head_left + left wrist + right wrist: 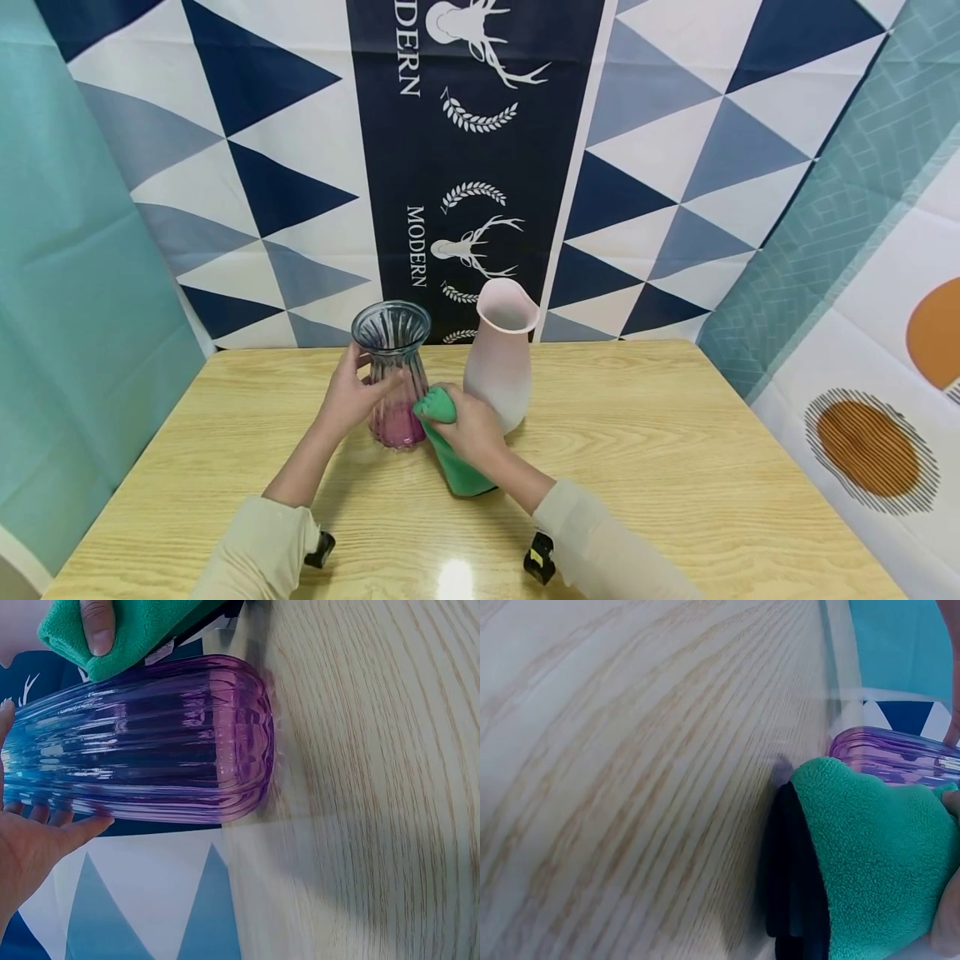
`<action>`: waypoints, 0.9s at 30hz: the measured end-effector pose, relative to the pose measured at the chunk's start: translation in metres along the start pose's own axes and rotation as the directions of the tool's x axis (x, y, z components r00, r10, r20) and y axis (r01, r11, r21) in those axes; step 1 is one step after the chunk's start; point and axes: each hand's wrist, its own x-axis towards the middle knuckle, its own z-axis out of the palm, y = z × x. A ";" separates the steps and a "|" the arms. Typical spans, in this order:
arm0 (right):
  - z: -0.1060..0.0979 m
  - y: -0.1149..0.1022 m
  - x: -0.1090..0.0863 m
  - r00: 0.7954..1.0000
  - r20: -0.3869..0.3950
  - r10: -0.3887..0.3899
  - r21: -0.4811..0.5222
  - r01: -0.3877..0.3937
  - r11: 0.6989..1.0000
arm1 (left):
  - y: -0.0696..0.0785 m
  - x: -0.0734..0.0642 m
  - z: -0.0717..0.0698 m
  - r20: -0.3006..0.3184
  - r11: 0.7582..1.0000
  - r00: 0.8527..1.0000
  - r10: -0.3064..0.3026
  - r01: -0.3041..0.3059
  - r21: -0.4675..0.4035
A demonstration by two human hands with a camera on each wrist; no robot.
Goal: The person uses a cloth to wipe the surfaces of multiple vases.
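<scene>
A ribbed glass vase, blue at the flared rim and purple-pink at the base, stands upright on the table. My left hand holds it below the rim, thumb in front and fingers around the far side. In the left wrist view the glass vase has its base on the wood. My right hand grips a folded green cloth at the vase's right side, and the cloth's lower part hangs down. A dark edge runs along the cloth in the right wrist view.
A pale pink-white vase with a flared mouth stands just behind my right hand. The light wood table ends at a patterned backdrop. A teal curtain hangs at the left.
</scene>
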 end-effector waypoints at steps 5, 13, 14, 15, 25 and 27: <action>-0.001 0.001 0.002 1.000 -0.014 0.001 0.063 0.000 0.998 | 0.001 -0.001 0.000 -0.012 1.000 1.000 0.006 -0.006 -0.001; -0.007 -0.005 0.014 0.978 -0.200 -0.064 0.237 0.112 0.965 | 0.003 -0.002 -0.001 -0.010 1.000 1.000 0.001 -0.001 0.003; -0.009 -0.006 0.015 0.972 -0.221 -0.076 0.246 0.131 0.960 | 0.003 -0.002 -0.001 -0.011 1.000 1.000 -0.003 0.003 0.003; -0.010 -0.008 0.017 0.967 -0.242 -0.085 0.250 0.147 0.957 | 0.003 -0.002 -0.001 -0.011 1.000 1.000 -0.008 0.008 0.004; -0.010 -0.015 0.024 0.960 -0.264 -0.093 0.210 0.151 0.966 | 0.002 -0.003 -0.002 0.007 1.000 1.000 -0.011 0.011 -0.009; -0.009 -0.014 0.023 0.963 -0.255 -0.089 0.210 0.145 0.967 | 0.002 -0.003 -0.003 0.008 1.000 1.000 -0.010 0.010 -0.006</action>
